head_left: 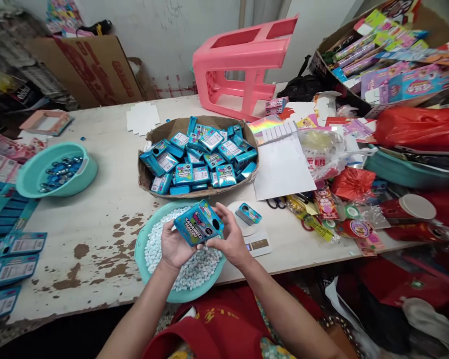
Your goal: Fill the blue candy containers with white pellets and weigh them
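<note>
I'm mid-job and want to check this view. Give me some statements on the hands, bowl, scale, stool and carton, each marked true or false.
1. The left hand and right hand are both on one blue box. True.
2. The stool stands upright on its legs. False: it lies on its side.
3. White pellets lie in the bowl below the hands. True.
4. Nothing sits on the scale. False: a small box is on it.
5. The carton holds many blue boxes. True.
</note>
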Tool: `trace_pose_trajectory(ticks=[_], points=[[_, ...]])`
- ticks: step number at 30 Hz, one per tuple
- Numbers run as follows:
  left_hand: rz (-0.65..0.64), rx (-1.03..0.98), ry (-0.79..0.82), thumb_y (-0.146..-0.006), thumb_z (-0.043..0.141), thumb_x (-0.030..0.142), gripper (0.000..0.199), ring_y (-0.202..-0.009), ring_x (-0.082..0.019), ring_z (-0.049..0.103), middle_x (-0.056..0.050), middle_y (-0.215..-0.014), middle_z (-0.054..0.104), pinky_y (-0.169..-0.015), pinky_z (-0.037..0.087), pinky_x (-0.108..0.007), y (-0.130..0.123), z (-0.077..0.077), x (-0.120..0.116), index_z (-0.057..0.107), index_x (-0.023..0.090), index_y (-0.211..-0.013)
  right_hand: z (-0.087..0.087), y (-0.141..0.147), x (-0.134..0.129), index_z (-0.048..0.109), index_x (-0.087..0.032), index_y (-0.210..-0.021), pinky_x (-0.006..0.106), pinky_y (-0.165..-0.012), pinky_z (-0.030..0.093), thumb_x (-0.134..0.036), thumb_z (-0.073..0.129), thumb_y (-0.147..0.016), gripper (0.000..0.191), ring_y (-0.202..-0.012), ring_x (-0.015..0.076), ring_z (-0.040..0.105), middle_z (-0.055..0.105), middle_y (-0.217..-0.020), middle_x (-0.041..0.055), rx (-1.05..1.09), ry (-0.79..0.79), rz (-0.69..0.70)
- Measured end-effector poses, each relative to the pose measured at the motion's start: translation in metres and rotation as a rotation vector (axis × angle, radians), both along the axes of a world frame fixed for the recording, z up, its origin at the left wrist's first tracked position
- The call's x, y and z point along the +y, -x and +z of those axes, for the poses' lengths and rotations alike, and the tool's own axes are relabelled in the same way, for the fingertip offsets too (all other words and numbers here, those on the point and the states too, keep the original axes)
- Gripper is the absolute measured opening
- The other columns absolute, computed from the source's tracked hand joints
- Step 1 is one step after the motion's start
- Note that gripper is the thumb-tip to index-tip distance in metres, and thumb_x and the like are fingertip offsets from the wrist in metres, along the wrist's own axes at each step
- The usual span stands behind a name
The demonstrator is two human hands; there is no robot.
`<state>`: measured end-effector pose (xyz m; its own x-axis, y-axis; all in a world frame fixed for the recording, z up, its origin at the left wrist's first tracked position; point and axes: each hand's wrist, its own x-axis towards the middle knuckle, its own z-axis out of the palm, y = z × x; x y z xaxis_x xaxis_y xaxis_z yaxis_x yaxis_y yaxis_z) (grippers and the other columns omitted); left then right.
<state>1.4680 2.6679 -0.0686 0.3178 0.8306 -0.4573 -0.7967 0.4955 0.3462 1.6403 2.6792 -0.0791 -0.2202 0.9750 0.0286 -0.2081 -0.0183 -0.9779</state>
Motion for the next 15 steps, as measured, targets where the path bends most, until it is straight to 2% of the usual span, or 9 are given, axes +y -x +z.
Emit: trace_pose_trajectory(ticks=[3,5,7,9,10,12,13,15], points=[[-0.095,-0.053,0.093,-0.080,0.045,0.051,0.047,-0.057,-0.026,0.065,-0.014,-0.079,0.070,-0.036,0.042,-0.027,-0.007,-0.014,-0.018,0.066,0.011,-0.093,0.006,-0.002,-0.007,0.030,-0.029,-0.140,0.044,-0.107,0.037,-0.052,0.085,-0.049,0.108,-0.132,0.0283,0.040,0.041,-0.142,0.0109,0.008,-0.041,0.165],[-0.179,-0.038,0.176,-0.082,0.043,0.051,0.047,-0.045,-0.022,0.061,-0.012,-0.071,0.069,-0.033,0.040,-0.026,-0.013,-0.019,-0.027,0.065,0.010,-0.090,0.013,-0.012,-0.010,0.030,-0.031,-0.141,0.045,-0.109,0.034,-0.047,0.088,-0.046,0.111,-0.133,0.0289,0.038,0.039,-0.144,0.0102,-0.044,-0.075,0.286],[-0.258,0.017,0.259,-0.083,0.043,0.051,0.046,-0.038,-0.017,0.055,-0.009,-0.063,0.066,-0.032,0.038,-0.024,-0.021,-0.020,-0.037,0.064,0.010,-0.087,0.022,-0.022,-0.013,0.043,-0.030,-0.133,0.045,-0.110,0.031,-0.040,0.088,-0.049,0.095,-0.133,0.0286,0.038,0.042,-0.142,0.0091,-0.104,-0.113,0.417],[-0.379,0.143,0.288,-0.083,0.043,0.054,0.047,-0.034,-0.014,0.048,-0.006,-0.053,0.061,-0.031,0.034,-0.023,-0.028,-0.019,-0.046,0.063,0.011,-0.078,0.030,-0.030,-0.017,0.057,-0.028,-0.116,0.043,-0.107,0.034,-0.036,0.087,-0.055,0.069,-0.126,0.0271,0.045,0.052,-0.132,0.0078,-0.113,-0.144,0.517],[-0.443,0.256,0.256,-0.082,0.044,0.056,0.048,-0.034,-0.013,0.046,-0.005,-0.051,0.058,-0.033,0.034,-0.023,-0.029,-0.018,-0.050,0.062,0.012,-0.075,0.032,-0.032,-0.020,0.060,-0.027,-0.107,0.041,-0.103,0.038,-0.034,0.086,-0.057,0.058,-0.120,0.0258,0.050,0.057,-0.124,0.0069,-0.104,-0.144,0.538],[-0.510,0.619,0.097,-0.081,0.047,0.056,0.046,-0.041,-0.015,0.049,-0.005,-0.054,0.060,-0.040,0.039,-0.027,-0.021,-0.019,-0.054,0.064,0.014,-0.076,0.033,-0.035,-0.029,0.061,-0.025,-0.096,0.036,-0.092,0.045,-0.033,0.087,-0.054,0.050,-0.103,0.0225,0.058,0.063,-0.106,0.0039,-0.113,-0.092,0.492],[-0.472,0.876,-0.003,-0.081,0.048,0.055,0.043,-0.049,-0.018,0.054,-0.006,-0.062,0.063,-0.047,0.043,-0.029,-0.012,-0.021,-0.055,0.065,0.016,-0.080,0.031,-0.036,-0.035,0.061,-0.025,-0.093,0.033,-0.085,0.048,-0.033,0.088,-0.051,0.051,-0.094,0.0207,0.060,0.063,-0.098,0.0019,-0.138,-0.044,0.426],[-0.265,1.444,-0.176,-0.082,0.049,0.052,0.038,-0.076,-0.024,0.061,-0.008,-0.085,0.068,-0.068,0.048,-0.036,0.016,-0.032,-0.053,0.066,0.020,-0.092,0.026,-0.038,-0.044,0.060,-0.024,-0.089,0.027,-0.069,0.048,-0.034,0.090,-0.045,0.055,-0.078,0.0171,0.059,0.061,-0.085,-0.0020,-0.212,0.087,0.255]])
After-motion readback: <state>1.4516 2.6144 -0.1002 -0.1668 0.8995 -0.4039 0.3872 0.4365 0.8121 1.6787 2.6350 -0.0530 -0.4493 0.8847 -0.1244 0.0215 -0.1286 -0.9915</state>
